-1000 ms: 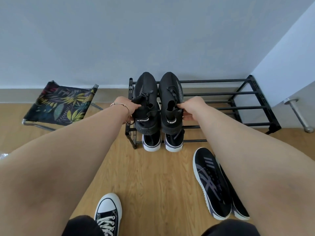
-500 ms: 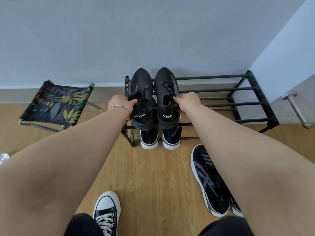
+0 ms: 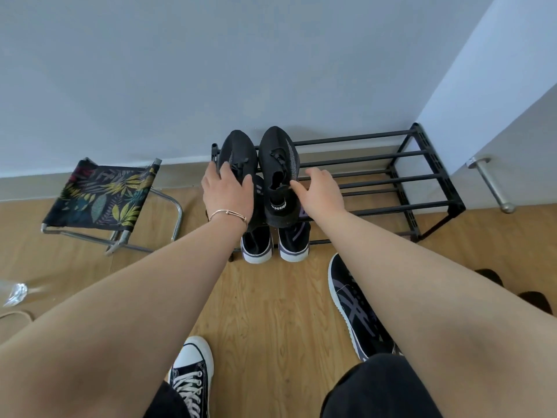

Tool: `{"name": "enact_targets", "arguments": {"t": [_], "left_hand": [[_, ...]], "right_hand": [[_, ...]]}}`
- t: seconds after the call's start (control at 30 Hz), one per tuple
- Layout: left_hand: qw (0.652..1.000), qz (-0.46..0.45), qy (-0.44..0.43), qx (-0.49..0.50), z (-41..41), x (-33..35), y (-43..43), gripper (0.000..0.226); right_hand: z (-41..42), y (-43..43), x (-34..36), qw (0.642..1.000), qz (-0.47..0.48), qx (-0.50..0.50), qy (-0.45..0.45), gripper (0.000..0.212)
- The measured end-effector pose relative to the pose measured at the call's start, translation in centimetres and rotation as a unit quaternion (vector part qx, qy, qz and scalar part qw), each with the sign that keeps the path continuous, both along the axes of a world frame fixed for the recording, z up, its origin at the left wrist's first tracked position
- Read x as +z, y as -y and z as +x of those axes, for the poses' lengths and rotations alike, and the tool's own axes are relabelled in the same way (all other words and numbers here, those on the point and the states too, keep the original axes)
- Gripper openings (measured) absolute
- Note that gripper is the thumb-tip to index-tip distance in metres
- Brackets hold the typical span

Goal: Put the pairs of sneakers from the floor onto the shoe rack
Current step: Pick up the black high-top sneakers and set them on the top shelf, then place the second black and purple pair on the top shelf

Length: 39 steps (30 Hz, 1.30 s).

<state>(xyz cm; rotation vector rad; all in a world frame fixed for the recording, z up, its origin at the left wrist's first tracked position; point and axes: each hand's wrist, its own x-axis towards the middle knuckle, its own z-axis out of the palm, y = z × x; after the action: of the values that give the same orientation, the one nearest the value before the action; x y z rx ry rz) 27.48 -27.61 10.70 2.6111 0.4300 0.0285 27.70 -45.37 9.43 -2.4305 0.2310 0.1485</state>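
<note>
1. Folding stool (image 3: pixel 102 200): dark leaf-print fabric seat, metal tube frame, standing on the floor by the wall at left.
2. Wood-grain floor (image 3: pixel 271 312), light brown.
3. Pale grey-blue wall (image 3: pixel 211 70) with a baseboard (image 3: pixel 30 185) along its foot.
4. Metal door stop (image 3: pixel 491 184), sticking out low on the white surface at right.
5. Crumpled clear plastic (image 3: pixel 15 292) at the far left edge, on the floor.

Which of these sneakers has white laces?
The canvas sneaker on the floor at the bottom, with a white toe cap. The knit pair on the rack and the striped sneaker look dark throughout.
</note>
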Motion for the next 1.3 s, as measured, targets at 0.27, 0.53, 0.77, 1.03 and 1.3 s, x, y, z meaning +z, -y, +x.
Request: {"name": "enact_targets", "arguments": {"t": [0.27, 0.53, 0.77, 1.03, 1.3], "left_hand": [[0.956, 0.086, 0.161, -0.229, -3.1, 0.2, 8.5, 0.052], [0.953, 0.087, 0.067, -0.282, -7.3, -5.2, 14.3, 0.059], [0.957, 0.123, -0.010, -0.263, -11.7, -11.1, 16.8, 0.068], [0.939, 0.179, -0.081, -0.281, -15.2, -15.0, 18.4, 0.067], [0.935, 0.098, -0.300, -0.164, -20.3, -19.1, 20.6, 0.079]], "right_hand": [[-3.2, 5.5, -0.9, 0.987, -0.110, 0.017, 0.118, 0.057], [-8.0, 13.6, -4.5, 0.970, -0.196, 0.016, 0.144, 0.048], [-14.4, 19.3, -9.0, 0.962, -0.245, 0.042, 0.118, 0.047], [-20.4, 22.5, -12.8, 0.957, -0.282, 0.043, 0.042, 0.045], [-24.3, 25.7, -16.9, 0.970, -0.145, -0.084, -0.174, 0.059]]}}
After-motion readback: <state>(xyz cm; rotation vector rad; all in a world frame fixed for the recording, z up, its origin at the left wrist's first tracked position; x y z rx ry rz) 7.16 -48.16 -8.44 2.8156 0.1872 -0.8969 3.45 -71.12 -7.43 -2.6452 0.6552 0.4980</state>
